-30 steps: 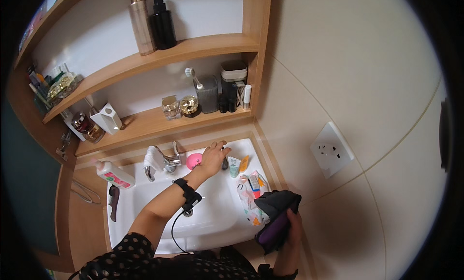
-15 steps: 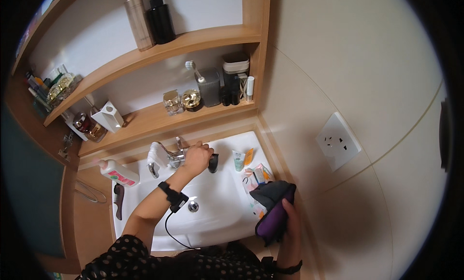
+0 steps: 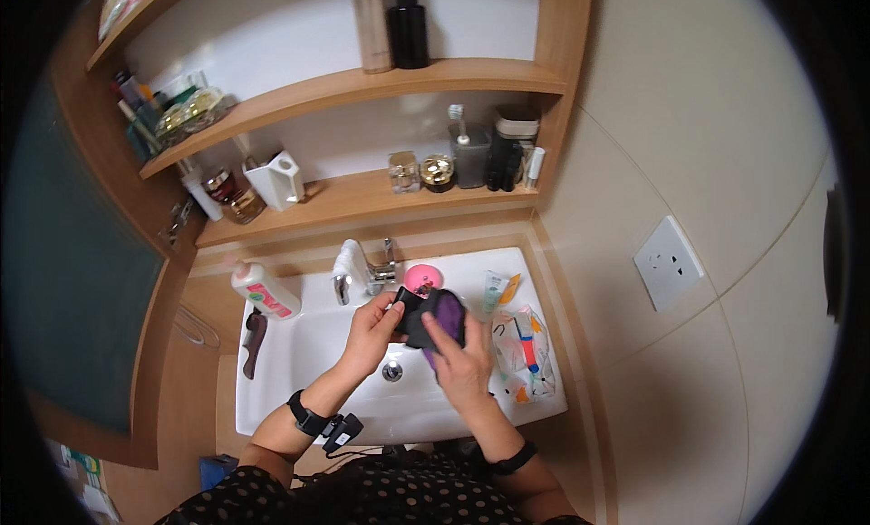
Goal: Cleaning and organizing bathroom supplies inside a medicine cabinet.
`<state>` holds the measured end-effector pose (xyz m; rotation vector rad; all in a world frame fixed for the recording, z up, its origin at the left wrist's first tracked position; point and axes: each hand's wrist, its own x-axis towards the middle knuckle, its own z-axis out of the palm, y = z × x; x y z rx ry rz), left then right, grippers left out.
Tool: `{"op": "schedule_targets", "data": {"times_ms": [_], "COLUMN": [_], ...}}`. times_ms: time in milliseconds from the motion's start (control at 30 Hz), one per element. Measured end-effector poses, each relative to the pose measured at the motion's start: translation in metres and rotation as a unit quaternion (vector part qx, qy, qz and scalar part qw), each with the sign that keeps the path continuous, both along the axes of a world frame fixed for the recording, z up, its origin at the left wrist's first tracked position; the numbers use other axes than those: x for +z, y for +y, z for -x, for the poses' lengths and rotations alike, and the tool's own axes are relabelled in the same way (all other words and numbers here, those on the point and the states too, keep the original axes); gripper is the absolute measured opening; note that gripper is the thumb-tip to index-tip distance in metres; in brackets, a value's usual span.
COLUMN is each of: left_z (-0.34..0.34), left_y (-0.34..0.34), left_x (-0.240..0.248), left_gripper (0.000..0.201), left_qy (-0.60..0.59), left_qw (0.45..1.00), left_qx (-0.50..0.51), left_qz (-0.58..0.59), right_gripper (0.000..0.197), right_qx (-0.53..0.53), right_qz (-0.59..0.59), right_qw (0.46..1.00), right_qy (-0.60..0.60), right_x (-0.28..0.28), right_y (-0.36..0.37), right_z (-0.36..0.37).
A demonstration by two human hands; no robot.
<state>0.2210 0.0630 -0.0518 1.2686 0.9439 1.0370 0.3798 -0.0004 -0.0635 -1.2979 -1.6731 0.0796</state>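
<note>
Above the washbasin (image 3: pixel 308 380), both my hands meet. My left hand (image 3: pixel 368 335) pinches a small black object (image 3: pixel 407 303) between thumb and fingers; its exact kind is hard to make out. My right hand (image 3: pixel 466 366) is closed around a soft purple and dark grey fabric pouch (image 3: pixel 449 309), its fingers lying across the front. The black object is against the grey side of the pouch, and I cannot tell whether it is inside. Behind them, a round pink dish (image 3: pixel 422 277) sits beside the faucet (image 3: pixel 384 269), partly covered by the pouch.
On the basin's right ledge are two small tubes (image 3: pixel 494 291) and a clear patterned bag (image 3: pixel 526 366). A white pump bottle (image 3: pixel 267 291) and a dark comb (image 3: pixel 255 344) lie at the left. Wooden shelves (image 3: pixel 362 189) with jars and bottles hang behind; a wall socket (image 3: pixel 669 260) is at right.
My left hand has come away from beside the faucet with the black object. My right hand has brought the pouch from the right ledge to meet it. The pink dish is now exposed.
</note>
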Motion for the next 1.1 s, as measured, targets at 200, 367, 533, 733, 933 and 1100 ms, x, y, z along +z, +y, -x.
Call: {"op": "schedule_targets", "data": {"times_ms": [200, 367, 533, 733, 933, 1100], "left_z": [0.007, 0.025, 0.058, 0.057, 0.040, 0.060], "left_y": [-0.027, -0.035, -0.029, -0.017, -0.012, 0.013], "left_x": [-0.006, 0.012, 0.039, 0.039, 0.063, 0.061], "left_gripper": [0.023, 0.025, 0.024, 0.015, 0.007, 0.012], "left_qy": [-0.042, -0.052, 0.001, 0.057, 0.230, 0.204], "left_qw": [0.999, 0.996, 0.997, 0.987, 0.940, 0.939], "left_qx": [0.022, 0.053, 0.022, -0.094, -0.005, 0.074], "left_qz": [0.011, -0.049, -0.071, -0.114, -0.253, -0.265], "right_gripper": [0.051, 0.054, 0.031, 0.028, 0.062, 0.067], "right_qx": [-0.023, 0.009, 0.003, 0.293, 0.471, 0.485], "right_qz": [0.044, -0.050, 0.121, 0.298, 0.321, 0.408], "right_qw": [0.999, 0.998, 0.986, 0.694, 0.645, 0.649], "right_qy": [0.005, -0.035, 0.118, 0.586, 0.510, 0.421], "right_x": [-0.001, 0.017, -0.038, 0.003, 0.014, 0.011], "right_y": [-0.004, -0.010, 0.007, 0.010, 0.000, -0.017], "right_z": [0.018, 0.042, -0.025, -0.012, 0.021, 0.027]}}
